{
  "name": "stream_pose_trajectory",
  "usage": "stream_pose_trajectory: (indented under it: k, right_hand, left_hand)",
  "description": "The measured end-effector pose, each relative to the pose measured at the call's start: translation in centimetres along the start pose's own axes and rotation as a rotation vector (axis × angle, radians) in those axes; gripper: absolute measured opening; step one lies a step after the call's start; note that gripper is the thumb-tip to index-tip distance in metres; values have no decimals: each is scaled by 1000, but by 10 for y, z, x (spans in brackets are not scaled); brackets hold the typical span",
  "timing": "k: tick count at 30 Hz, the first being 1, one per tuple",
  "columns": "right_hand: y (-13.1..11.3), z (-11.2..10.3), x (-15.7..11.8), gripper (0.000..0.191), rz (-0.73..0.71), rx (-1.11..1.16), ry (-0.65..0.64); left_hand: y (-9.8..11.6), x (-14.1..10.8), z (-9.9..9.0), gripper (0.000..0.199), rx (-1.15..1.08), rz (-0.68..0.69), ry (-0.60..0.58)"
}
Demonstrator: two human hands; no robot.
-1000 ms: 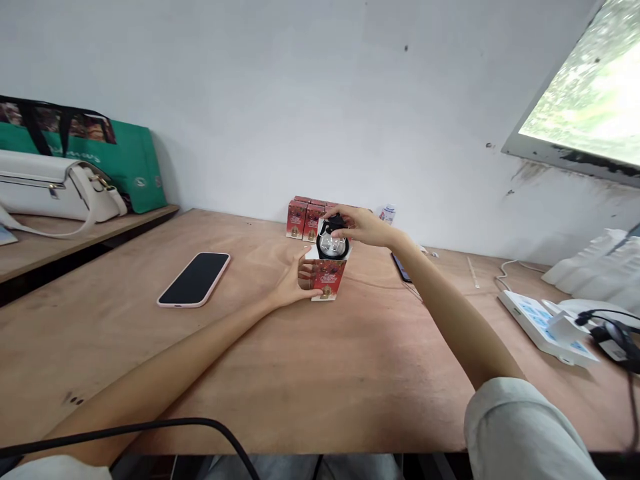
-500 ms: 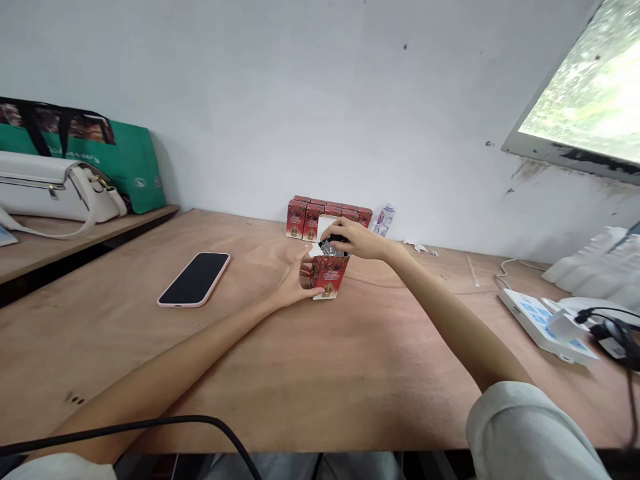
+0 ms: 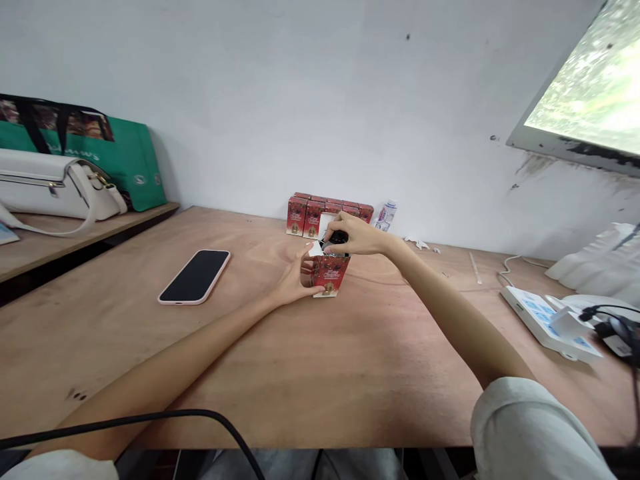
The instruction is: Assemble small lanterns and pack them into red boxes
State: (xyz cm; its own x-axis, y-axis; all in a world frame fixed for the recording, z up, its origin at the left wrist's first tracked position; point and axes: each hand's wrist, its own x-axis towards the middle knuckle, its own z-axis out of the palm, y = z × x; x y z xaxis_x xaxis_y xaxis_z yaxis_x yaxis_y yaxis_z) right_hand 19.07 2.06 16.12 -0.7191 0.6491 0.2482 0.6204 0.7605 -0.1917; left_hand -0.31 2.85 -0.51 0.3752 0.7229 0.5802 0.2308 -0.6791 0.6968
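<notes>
A red printed box (image 3: 332, 272) stands on the wooden table, its white top flaps raised. My left hand (image 3: 296, 279) is wrapped round the box's left side, thumb across the lower front. Above the opening, my right hand (image 3: 353, 235) has its fingers closed on a black-topped item (image 3: 339, 237), whose lower part is hidden inside the box. Several similar red boxes (image 3: 296, 216) stand in rows against the wall, just behind.
A phone (image 3: 196, 277) lies on the left. Behind the boxes leans a white and purple tube (image 3: 386, 215). A white power strip (image 3: 547, 323) with cables is on the right. A white handbag (image 3: 35, 187) and green bag (image 3: 135, 163) rest far left. A black cable (image 3: 190, 413) crosses the near edge.
My right hand has sunk slightly with the black-topped item, whose clear part now shows less above the box. My left hand keeps its hold on the box.
</notes>
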Motion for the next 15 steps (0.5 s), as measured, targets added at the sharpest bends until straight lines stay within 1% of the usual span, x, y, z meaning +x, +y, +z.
stream_pose_trajectory:
  k: [5, 11, 15]
  right_hand:
    - [0, -1, 4, 26, 23, -36, -26]
    - [-1, 1, 10, 32, 83, -122, -31]
    - [-1, 4, 13, 32, 68, -130, -69]
  left_hand:
    - [0, -1, 1, 106, -1, -24, -4]
    - [2, -1, 1, 105, -17, -42, -7]
    - [8, -1, -1, 104, 13, -47, 3]
